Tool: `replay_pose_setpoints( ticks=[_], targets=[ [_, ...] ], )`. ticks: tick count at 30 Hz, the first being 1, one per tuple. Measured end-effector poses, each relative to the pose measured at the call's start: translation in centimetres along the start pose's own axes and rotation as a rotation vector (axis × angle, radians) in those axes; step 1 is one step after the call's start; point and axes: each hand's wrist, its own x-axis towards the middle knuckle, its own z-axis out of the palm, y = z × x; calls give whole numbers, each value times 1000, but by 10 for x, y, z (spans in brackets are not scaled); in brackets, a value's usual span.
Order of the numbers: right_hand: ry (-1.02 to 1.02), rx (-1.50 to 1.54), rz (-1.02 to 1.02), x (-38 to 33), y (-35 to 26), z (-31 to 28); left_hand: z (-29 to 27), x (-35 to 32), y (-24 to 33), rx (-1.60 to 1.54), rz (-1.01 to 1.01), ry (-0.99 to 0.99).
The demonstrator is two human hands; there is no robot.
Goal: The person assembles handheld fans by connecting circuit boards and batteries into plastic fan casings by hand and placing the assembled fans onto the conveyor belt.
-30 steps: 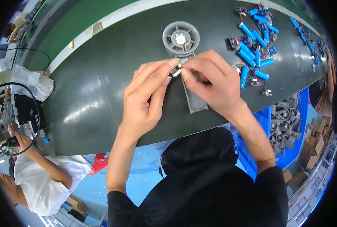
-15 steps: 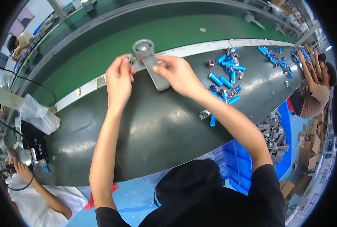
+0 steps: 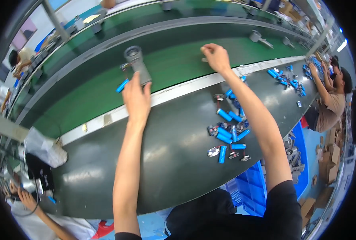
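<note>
Well to the left of the grey housing, and nearer you, a clear plastic bag sits by the tabletop. Just left of the housing, a small circuit board lies beside its round end, and a blue cell lies closer to its near end.

The housing itself rests on the green belt, beyond the pale rail. Its long axis runs away from you and leans a little left, with the round end farthest. Your left hand is the nearer one: it reaches the housing's near end, fingers along the left side and thumb parted from them on the right; whether it grips is unclear.

Your right hand is well to the right of the housing, fingers curled and tips close together above a small pale piece; you can't make out whether they touch or hold it. From that hand, the housing lies to the left. Farther right and nearer you than the housing, blue cells with boards lie in a loose group.
</note>
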Motion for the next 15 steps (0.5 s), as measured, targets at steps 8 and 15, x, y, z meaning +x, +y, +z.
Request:
replay_pose_setpoints(
  ticks=[8,15],
  targets=[
    [391,-686,194,75,210,-139,-10,2,26,111,29,86],
    [313,-905,135,121,306,-179,-7,4,33,162,-7,38]
  ],
)
